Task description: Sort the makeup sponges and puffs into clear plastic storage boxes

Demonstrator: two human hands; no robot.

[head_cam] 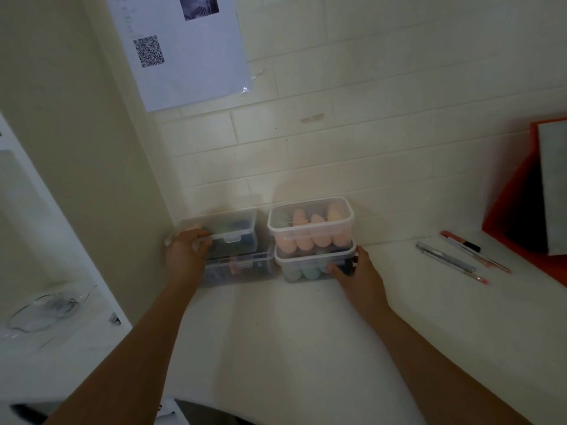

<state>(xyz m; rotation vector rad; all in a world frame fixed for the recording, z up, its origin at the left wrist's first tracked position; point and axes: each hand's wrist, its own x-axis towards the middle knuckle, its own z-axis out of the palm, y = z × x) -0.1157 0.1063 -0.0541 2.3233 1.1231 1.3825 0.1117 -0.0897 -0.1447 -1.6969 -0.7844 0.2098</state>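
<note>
Two stacks of clear lidded boxes stand against the tiled wall at the back of the white table (306,348). On the right, a top box (311,225) holds peach and orange egg-shaped sponges and sits on a lower box (310,265) with greenish and dark sponges. On the left, an upper box (228,231) with dark contents rests on another box (242,268). My left hand (187,251) grips the left end of the upper left box. My right hand (357,273) grips the lower right box's right front corner.
Several pens (460,256) lie on the table to the right. An orange bin (527,210) with a grey board stands at the far right. A paper sheet with a QR code (178,50) hangs on the wall. A glass bowl (46,311) sits at the left.
</note>
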